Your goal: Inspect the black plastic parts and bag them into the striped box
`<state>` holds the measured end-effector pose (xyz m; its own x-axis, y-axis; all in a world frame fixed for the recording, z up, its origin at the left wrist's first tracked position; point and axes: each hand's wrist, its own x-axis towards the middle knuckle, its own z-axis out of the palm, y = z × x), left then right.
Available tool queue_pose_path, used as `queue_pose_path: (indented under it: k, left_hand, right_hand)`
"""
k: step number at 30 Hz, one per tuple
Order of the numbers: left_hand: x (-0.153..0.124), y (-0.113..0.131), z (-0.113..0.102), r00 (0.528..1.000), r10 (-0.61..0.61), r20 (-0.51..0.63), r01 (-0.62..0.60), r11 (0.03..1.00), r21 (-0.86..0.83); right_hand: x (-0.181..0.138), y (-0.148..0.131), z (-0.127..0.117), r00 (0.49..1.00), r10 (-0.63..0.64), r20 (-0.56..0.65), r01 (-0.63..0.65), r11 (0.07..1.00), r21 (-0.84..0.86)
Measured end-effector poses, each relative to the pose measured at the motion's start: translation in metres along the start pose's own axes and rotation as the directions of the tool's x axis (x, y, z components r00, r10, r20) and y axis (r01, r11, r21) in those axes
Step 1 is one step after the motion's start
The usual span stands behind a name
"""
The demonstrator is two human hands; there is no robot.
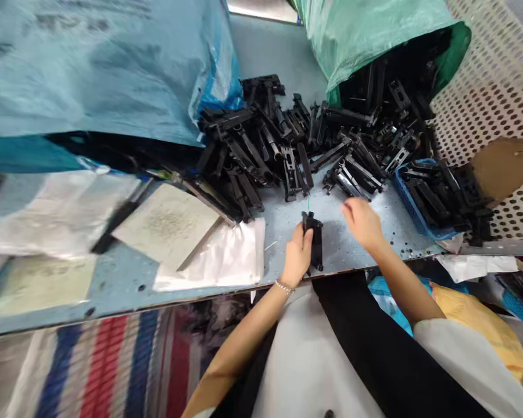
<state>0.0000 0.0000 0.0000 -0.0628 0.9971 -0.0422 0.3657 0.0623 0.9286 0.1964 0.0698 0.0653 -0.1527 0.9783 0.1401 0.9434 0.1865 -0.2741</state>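
Observation:
My left hand (297, 254) is closed round a black plastic part (314, 241) that stands on the blue-grey table (126, 278) near its front edge. A thin green strand (308, 203) rises from the top of that part. My right hand (362, 222) hovers just right of it, above the table, with fingers curled loosely toward the pile; whether it holds anything is hidden. A big heap of similar black plastic parts (287, 145) lies right behind both hands.
A blue sack (91, 69) lies at the back left and a green sack (366, 40) spills parts at the back right. A blue basket (414, 209) of parts sits at the right. Clear plastic bags (226, 255) and paper sheets (168, 223) lie at the left.

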Motion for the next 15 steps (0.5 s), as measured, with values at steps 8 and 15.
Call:
queue_pose_path:
  k: [8,15]
  left_hand:
    - [0.015,0.016,0.012,0.985,0.172,0.027,-0.171,0.985,-0.01]
    - [0.023,0.07,-0.021,0.982,-0.097,0.163,0.177,0.776,-0.605]
  right_hand:
    - [0.02,0.025,0.015,0.984,0.147,0.098,-0.174,0.9,0.401]
    - [-0.033,-0.036,-0.018,0.964,-0.205,-0.168,0.264,0.774,0.576]
